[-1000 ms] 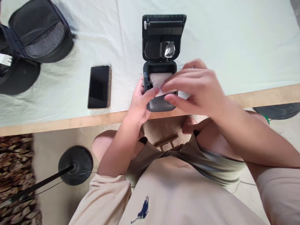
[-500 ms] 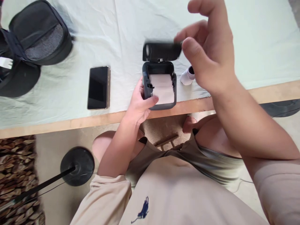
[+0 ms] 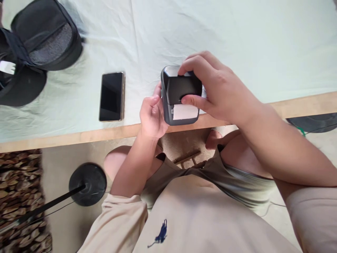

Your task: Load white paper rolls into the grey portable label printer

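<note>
A small black portable label printer (image 3: 168, 109) is at the table's front edge, its lid (image 3: 173, 88) down. White paper (image 3: 185, 112) sticks out from under the lid's front edge. My left hand (image 3: 153, 114) holds the printer's left side, the thumb bent beside it and other fingers hidden behind or under it. My right hand (image 3: 214, 82) grips the lid from the right, thumb on its front part and fingers over its far part. The small white roll seen earlier at the right is hidden behind my right hand.
A smartphone (image 3: 112, 96) with a dark screen lies to the left. An unzipped black case (image 3: 50, 38) with a white plug-like piece (image 3: 7, 67) is at the far left. A pale cloth (image 3: 147, 31) covers the table. A black stand base (image 3: 88, 184) stands on the floor.
My right hand has come down and the printer's lid has swung from raised to closed over the paper roll. My left thumb has moved off the paper to the printer's side.
</note>
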A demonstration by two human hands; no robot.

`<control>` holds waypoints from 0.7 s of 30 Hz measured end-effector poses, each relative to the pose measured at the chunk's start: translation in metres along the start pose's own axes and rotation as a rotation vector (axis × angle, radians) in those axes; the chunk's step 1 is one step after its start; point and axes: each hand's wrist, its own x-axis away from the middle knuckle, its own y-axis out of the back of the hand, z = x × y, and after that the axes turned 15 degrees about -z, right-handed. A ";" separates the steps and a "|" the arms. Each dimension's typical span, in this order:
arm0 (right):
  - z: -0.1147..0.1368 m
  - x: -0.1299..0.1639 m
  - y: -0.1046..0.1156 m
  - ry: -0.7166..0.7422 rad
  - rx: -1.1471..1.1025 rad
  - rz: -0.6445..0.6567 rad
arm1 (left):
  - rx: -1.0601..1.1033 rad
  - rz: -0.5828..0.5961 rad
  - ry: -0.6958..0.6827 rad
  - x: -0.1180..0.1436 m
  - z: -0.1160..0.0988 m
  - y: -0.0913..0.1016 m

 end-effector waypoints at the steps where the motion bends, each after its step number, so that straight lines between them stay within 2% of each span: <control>1: 0.000 0.000 0.000 -0.007 -0.009 0.011 | -0.003 -0.008 0.004 0.000 0.000 -0.001; 8: -0.006 0.002 0.004 0.072 -0.114 -0.073 | 0.079 -0.028 -0.018 -0.005 0.004 -0.004; 15: -0.008 0.003 0.015 0.088 -0.081 -0.050 | 0.034 -0.140 0.027 -0.007 0.005 -0.004; 17: -0.002 0.003 0.015 0.082 -0.019 -0.141 | 0.022 -0.137 0.034 -0.005 0.004 -0.004; 18: 0.002 0.003 0.014 0.070 0.007 -0.233 | 0.016 -0.129 0.041 -0.004 0.003 -0.004; 20: 0.010 0.002 0.011 0.013 -0.016 -0.403 | -0.001 -0.094 0.052 -0.001 0.000 -0.004; 21: 0.013 0.002 0.010 -0.032 -0.058 -0.443 | -0.008 -0.069 0.053 0.000 -0.001 -0.003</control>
